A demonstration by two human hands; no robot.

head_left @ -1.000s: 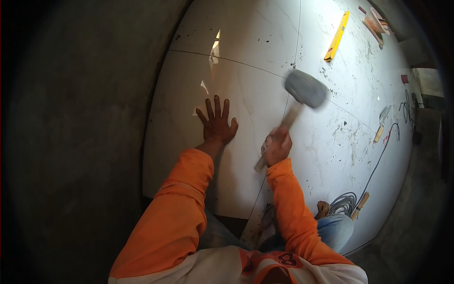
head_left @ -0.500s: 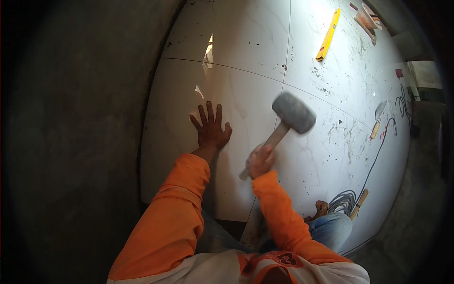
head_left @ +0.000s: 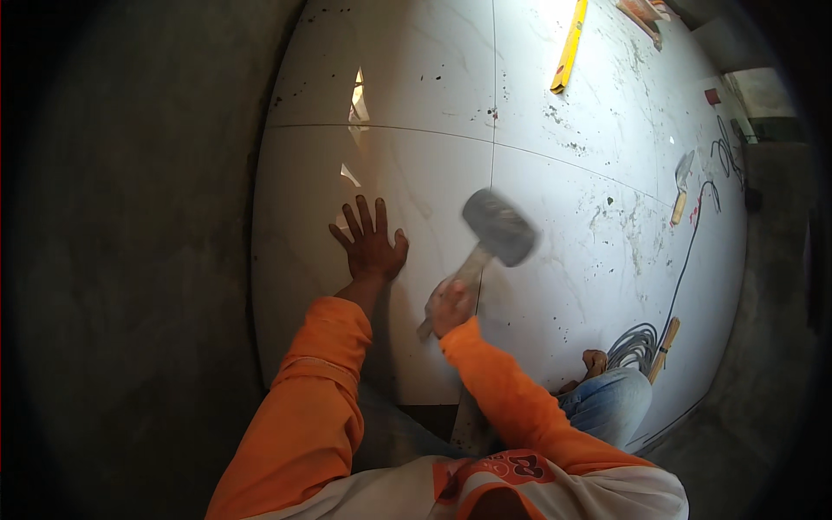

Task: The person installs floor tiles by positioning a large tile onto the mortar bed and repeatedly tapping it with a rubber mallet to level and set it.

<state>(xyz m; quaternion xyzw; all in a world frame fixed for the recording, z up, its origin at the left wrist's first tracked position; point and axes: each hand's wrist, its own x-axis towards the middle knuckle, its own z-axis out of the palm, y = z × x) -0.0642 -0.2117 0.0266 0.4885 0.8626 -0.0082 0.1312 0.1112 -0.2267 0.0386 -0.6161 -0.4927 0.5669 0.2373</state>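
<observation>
My left hand (head_left: pixel 373 251) lies with fingers spread on a white marbled floor tile (head_left: pixel 303 208), just below small bright patches of reflected light. My right hand (head_left: pixel 450 305) is wrapped round the wooden handle of a black rubber mallet (head_left: pixel 499 227). The mallet's blurred head hangs over the tiles near the seam, to the right of my left hand; whether it touches the surface I cannot tell.
A yellow level (head_left: pixel 567 52) lies at the upper right, a trowel (head_left: pixel 678 195) and loose cable farther right. A grey cable coil (head_left: pixel 633 347) and a wooden-handled object (head_left: pixel 665 347) are beside my knee (head_left: pixel 611 407). A dark concrete surface (head_left: pixel 139 225) borders the tiles on the left.
My right hand and the mallet have moved left and down in the picture. My left hand stays spread on the tile, appearing slightly farther left and lower as the whole view has shifted.
</observation>
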